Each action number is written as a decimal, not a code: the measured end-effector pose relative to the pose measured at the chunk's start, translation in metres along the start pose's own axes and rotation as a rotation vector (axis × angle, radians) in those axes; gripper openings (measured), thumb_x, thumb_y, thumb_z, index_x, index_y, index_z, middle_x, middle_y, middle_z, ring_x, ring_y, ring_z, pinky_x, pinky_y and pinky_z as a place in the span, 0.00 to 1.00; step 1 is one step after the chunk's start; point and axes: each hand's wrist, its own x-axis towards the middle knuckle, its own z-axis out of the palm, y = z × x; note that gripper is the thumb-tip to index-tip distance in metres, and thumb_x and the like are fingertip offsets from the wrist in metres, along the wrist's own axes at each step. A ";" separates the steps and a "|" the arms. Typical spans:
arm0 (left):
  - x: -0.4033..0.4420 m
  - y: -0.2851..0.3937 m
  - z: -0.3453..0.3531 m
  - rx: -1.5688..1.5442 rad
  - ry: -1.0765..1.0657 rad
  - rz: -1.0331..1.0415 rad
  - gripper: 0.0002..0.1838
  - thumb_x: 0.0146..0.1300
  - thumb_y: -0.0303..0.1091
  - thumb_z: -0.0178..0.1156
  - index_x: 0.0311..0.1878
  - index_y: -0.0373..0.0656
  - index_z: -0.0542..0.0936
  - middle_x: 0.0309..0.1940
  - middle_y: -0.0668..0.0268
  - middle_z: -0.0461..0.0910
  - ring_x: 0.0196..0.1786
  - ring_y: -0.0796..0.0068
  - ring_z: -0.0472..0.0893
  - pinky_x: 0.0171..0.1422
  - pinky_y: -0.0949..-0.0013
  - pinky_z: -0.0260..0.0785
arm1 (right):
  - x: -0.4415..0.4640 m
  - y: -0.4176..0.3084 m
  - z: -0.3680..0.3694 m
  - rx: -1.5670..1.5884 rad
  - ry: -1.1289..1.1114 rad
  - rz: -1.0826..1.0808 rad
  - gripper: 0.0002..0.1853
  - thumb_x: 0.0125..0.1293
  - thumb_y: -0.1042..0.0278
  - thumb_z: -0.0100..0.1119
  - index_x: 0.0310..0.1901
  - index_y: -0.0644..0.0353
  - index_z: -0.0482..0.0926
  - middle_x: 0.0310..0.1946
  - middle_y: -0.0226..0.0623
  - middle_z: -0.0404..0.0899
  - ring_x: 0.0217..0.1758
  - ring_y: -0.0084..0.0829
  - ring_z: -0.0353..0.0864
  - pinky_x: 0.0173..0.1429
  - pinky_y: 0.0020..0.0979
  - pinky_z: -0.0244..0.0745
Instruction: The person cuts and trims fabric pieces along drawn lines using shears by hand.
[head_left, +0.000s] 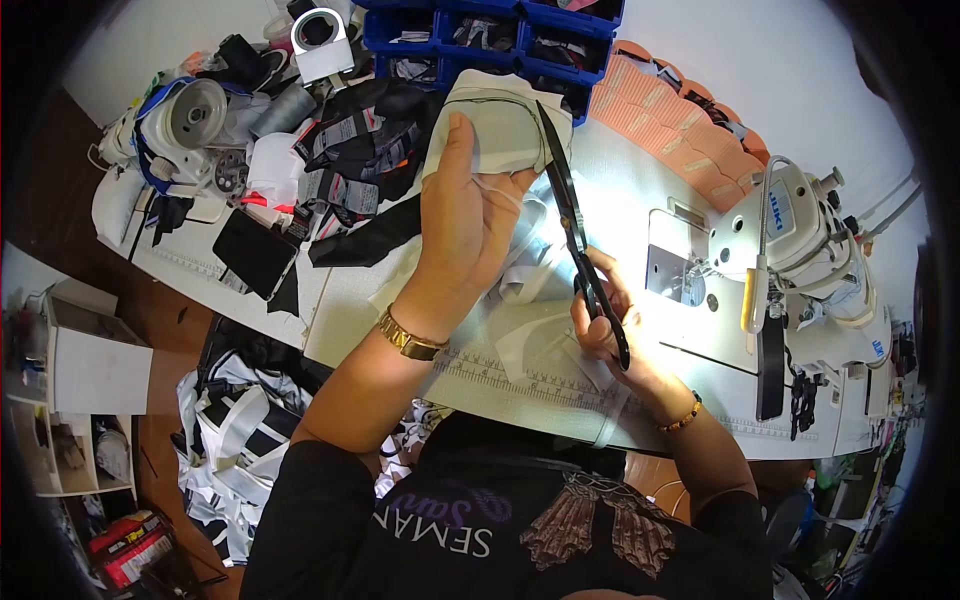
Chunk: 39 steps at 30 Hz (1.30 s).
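Observation:
My left hand (465, 215), with a gold watch at its wrist, holds up a light fabric piece (495, 130) edged with a dark line, the thumb lying on its face. Black scissors (570, 210) are in my right hand (615, 325), its fingers around the handles. The scissors point away from me, with the blades at the right edge of the fabric piece. Below the hands, pale translucent material (530, 265) lies on the table.
A white sewing machine (800, 240) stands at the right, another machine (185, 125) at the left. Blue bins (480, 30) and an orange organizer (670, 125) line the back. Black fabric pieces (365, 150) and a phone (255, 252) lie left of my left hand. A printed ruler (520, 380) runs along the front.

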 end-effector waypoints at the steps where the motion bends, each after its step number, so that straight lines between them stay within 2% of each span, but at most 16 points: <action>1: 0.000 0.000 0.000 -0.005 0.009 -0.002 0.19 0.70 0.40 0.43 0.56 0.38 0.66 0.53 0.58 0.72 0.57 0.63 0.72 0.62 0.58 0.64 | 0.000 0.001 0.000 0.026 -0.010 -0.008 0.44 0.49 0.63 0.71 0.64 0.60 0.55 0.23 0.26 0.69 0.17 0.13 0.62 0.18 0.16 0.56; 7: 0.001 0.002 0.000 -0.009 0.014 0.014 0.19 0.70 0.41 0.42 0.57 0.38 0.66 0.54 0.57 0.71 0.57 0.62 0.72 0.62 0.58 0.65 | 0.001 0.006 -0.002 0.071 -0.029 -0.012 0.41 0.51 0.69 0.68 0.64 0.60 0.55 0.21 0.27 0.70 0.14 0.14 0.60 0.15 0.18 0.55; 10: 0.001 0.003 0.001 0.001 0.003 0.024 0.19 0.70 0.41 0.42 0.57 0.38 0.65 0.54 0.57 0.71 0.57 0.62 0.71 0.62 0.57 0.65 | 0.000 0.005 0.000 0.066 -0.029 -0.021 0.41 0.51 0.69 0.67 0.64 0.61 0.55 0.21 0.27 0.70 0.14 0.14 0.60 0.15 0.18 0.55; 14: 0.002 0.003 0.002 0.016 0.013 0.027 0.20 0.70 0.41 0.42 0.57 0.38 0.65 0.55 0.57 0.71 0.58 0.62 0.71 0.62 0.57 0.64 | 0.000 0.004 0.001 0.060 -0.027 -0.016 0.41 0.51 0.68 0.68 0.64 0.61 0.55 0.21 0.27 0.70 0.14 0.14 0.60 0.15 0.18 0.55; 20: 0.001 0.005 -0.001 0.047 0.002 0.034 0.17 0.68 0.35 0.45 0.56 0.37 0.67 0.53 0.58 0.73 0.56 0.64 0.73 0.62 0.57 0.65 | 0.000 0.004 0.000 0.050 -0.049 -0.033 0.42 0.51 0.63 0.68 0.64 0.61 0.55 0.22 0.26 0.69 0.15 0.14 0.61 0.16 0.17 0.55; 26: -0.003 0.002 0.003 0.160 0.026 0.062 0.14 0.64 0.28 0.51 0.52 0.37 0.70 0.48 0.60 0.75 0.51 0.67 0.76 0.58 0.61 0.69 | -0.001 0.000 0.001 0.044 0.004 -0.001 0.43 0.51 0.60 0.69 0.65 0.61 0.55 0.22 0.25 0.68 0.16 0.13 0.61 0.16 0.16 0.54; 31: -0.003 0.001 0.002 0.192 0.021 0.074 0.14 0.63 0.28 0.52 0.52 0.37 0.70 0.47 0.61 0.76 0.50 0.68 0.77 0.57 0.62 0.70 | -0.001 0.000 0.000 0.051 0.021 -0.002 0.43 0.51 0.59 0.69 0.65 0.61 0.55 0.22 0.25 0.69 0.15 0.13 0.60 0.16 0.16 0.54; 39: -0.001 0.006 0.000 0.211 0.043 0.113 0.12 0.63 0.27 0.52 0.50 0.36 0.72 0.46 0.62 0.77 0.48 0.69 0.78 0.56 0.63 0.71 | -0.001 0.002 0.000 -0.002 0.024 0.007 0.41 0.51 0.66 0.69 0.64 0.61 0.56 0.20 0.26 0.71 0.14 0.13 0.60 0.16 0.17 0.54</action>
